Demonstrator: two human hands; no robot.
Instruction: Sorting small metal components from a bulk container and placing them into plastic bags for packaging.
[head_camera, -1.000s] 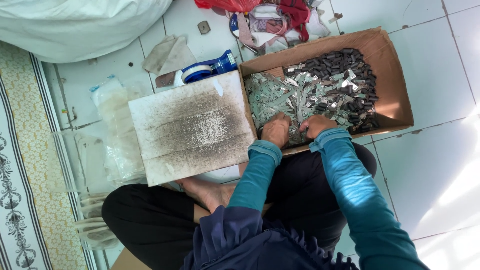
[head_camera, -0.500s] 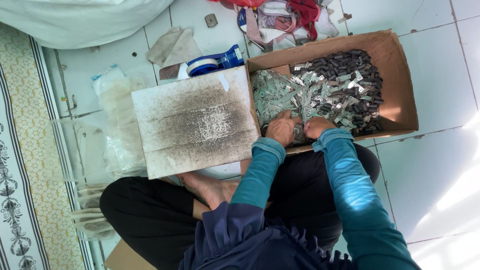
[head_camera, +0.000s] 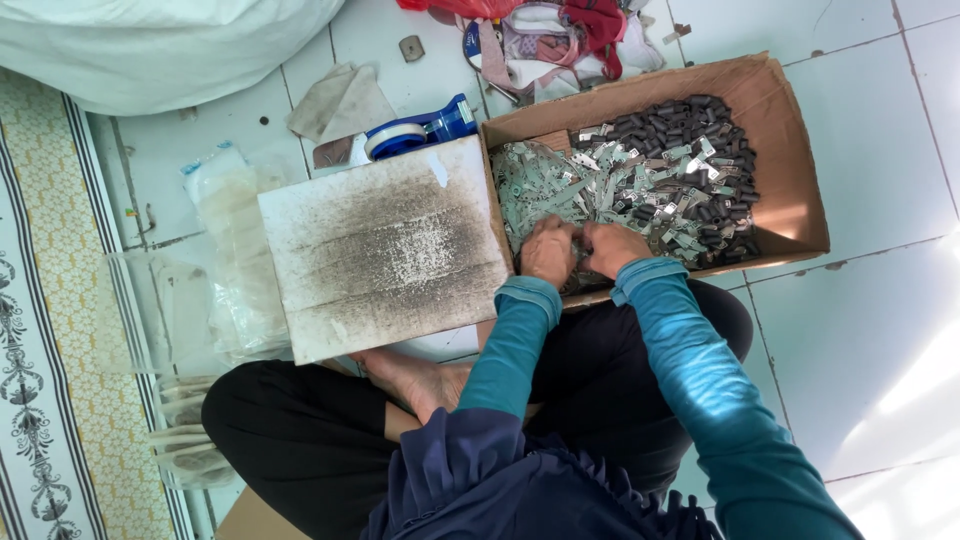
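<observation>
Both hands sit at the near edge of the cardboard box, at about 6 o'clock of its contents. The left hand and the right hand are curled and almost touching, fingers dug into the silvery metal clips — what exactly they pinch I cannot tell. Dark cylindrical pieces fill the box towards 1 o'clock. At 9 o'clock of the hands lies a smudged white board — beyond it, at 11 o'clock, a blue tape dispenser on the tiled floor.
</observation>
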